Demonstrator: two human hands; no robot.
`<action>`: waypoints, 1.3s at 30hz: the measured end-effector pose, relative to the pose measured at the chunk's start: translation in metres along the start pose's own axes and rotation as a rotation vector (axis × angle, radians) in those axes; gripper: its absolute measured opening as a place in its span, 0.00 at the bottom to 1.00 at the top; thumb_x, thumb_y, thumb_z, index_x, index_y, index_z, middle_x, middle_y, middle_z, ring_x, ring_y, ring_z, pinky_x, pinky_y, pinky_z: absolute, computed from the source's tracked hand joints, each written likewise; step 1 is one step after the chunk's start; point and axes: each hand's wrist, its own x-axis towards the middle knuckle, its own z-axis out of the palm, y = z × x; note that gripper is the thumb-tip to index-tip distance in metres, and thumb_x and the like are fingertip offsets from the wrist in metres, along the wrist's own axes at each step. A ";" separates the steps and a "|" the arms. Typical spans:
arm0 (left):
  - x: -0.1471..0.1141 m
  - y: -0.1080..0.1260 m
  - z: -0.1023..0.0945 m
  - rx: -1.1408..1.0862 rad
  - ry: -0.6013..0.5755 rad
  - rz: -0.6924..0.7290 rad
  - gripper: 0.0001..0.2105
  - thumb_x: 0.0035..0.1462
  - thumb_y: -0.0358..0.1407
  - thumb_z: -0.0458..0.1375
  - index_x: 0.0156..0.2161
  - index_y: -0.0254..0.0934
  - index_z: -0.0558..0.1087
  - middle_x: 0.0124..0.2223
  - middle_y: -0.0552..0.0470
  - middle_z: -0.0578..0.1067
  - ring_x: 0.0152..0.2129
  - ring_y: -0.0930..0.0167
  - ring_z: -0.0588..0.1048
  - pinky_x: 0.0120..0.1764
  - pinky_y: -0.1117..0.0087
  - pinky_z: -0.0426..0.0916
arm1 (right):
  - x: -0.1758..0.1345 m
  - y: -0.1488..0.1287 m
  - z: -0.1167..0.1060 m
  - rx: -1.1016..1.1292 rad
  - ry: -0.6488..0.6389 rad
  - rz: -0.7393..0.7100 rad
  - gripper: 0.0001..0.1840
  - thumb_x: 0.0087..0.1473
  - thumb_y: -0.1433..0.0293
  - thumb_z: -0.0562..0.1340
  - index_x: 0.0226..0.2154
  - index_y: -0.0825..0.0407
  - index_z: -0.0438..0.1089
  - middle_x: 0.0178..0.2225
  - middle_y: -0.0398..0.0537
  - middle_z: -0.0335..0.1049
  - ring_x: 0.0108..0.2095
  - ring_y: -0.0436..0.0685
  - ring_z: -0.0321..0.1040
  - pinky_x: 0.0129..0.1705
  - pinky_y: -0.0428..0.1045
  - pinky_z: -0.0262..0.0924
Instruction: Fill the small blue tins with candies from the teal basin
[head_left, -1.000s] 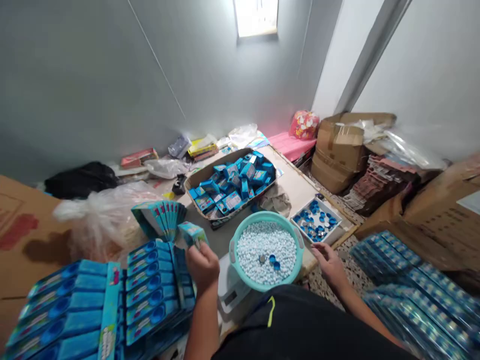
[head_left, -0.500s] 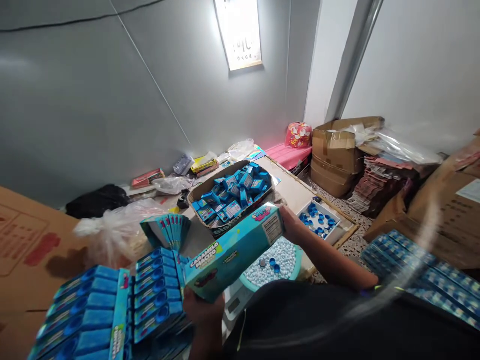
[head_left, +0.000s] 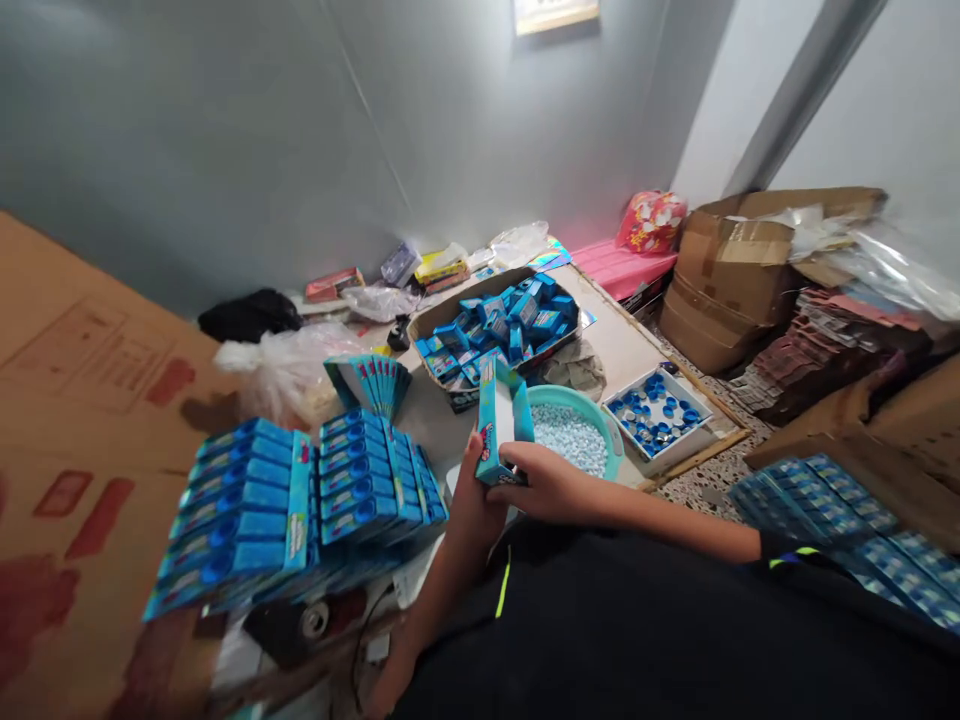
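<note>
My left hand (head_left: 478,500) is closed around the near left side of a turquoise candy box (head_left: 495,420). The box is tilted, and its open side shows a white inside. On its near right end my right hand (head_left: 551,482) is closed too, with the fingers partly hidden. Just beyond and to the right stands a green basin (head_left: 611,445) of small white pellets. Behind the held box, a larger carton (head_left: 459,400) is heaped with small blue boxes (head_left: 491,320).
Stacked blue display boxes (head_left: 255,500) and fanned flat cartons (head_left: 379,385) stand left. At right, a white tray (head_left: 697,425) holds blue caps. A big brown carton (head_left: 90,420) borders the left. More blue packs (head_left: 817,510) lie at lower right.
The candy box has turned from lying lengthwise across the view to pointing away, its open side now showing. My right hand has moved to its near end. The view has tilted down.
</note>
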 end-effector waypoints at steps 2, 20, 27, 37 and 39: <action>-0.005 -0.008 0.000 0.009 0.095 0.046 0.13 0.51 0.44 0.69 0.38 0.39 0.75 0.36 0.50 0.78 0.42 0.64 0.79 0.42 0.68 0.75 | -0.008 -0.001 0.007 -0.020 -0.095 0.007 0.05 0.53 0.73 0.66 0.33 0.52 0.68 0.35 0.46 0.73 0.36 0.55 0.67 0.40 0.50 0.60; -0.070 0.054 -0.145 0.575 1.142 1.355 0.19 0.62 0.49 0.60 0.49 0.36 0.70 0.43 0.47 0.76 0.41 0.66 0.77 0.49 0.61 0.72 | 0.106 -0.058 0.079 -0.598 -0.292 -0.658 0.12 0.70 0.69 0.54 0.49 0.53 0.71 0.39 0.54 0.71 0.39 0.59 0.68 0.40 0.52 0.63; -0.085 0.086 -0.241 0.663 0.995 0.957 0.39 0.56 0.59 0.62 0.66 0.40 0.59 0.66 0.36 0.66 0.63 0.57 0.68 0.63 0.55 0.64 | 0.139 -0.061 0.181 -0.847 -0.659 -0.483 0.14 0.70 0.67 0.52 0.45 0.53 0.73 0.44 0.56 0.74 0.38 0.60 0.74 0.35 0.51 0.64; -0.047 0.067 -0.267 0.646 0.857 0.905 0.31 0.58 0.64 0.55 0.48 0.36 0.70 0.45 0.44 0.78 0.41 0.62 0.77 0.47 0.62 0.71 | 0.130 -0.069 0.177 -0.718 -0.468 -0.488 0.21 0.71 0.56 0.54 0.49 0.51 0.76 0.50 0.56 0.74 0.51 0.63 0.71 0.53 0.57 0.62; -0.046 0.071 -0.274 0.683 0.876 0.940 0.33 0.56 0.67 0.54 0.45 0.36 0.71 0.42 0.44 0.78 0.39 0.63 0.76 0.45 0.63 0.70 | 0.130 -0.061 0.167 -0.660 -0.443 -0.493 0.20 0.70 0.56 0.57 0.54 0.49 0.74 0.53 0.54 0.74 0.54 0.63 0.69 0.58 0.60 0.58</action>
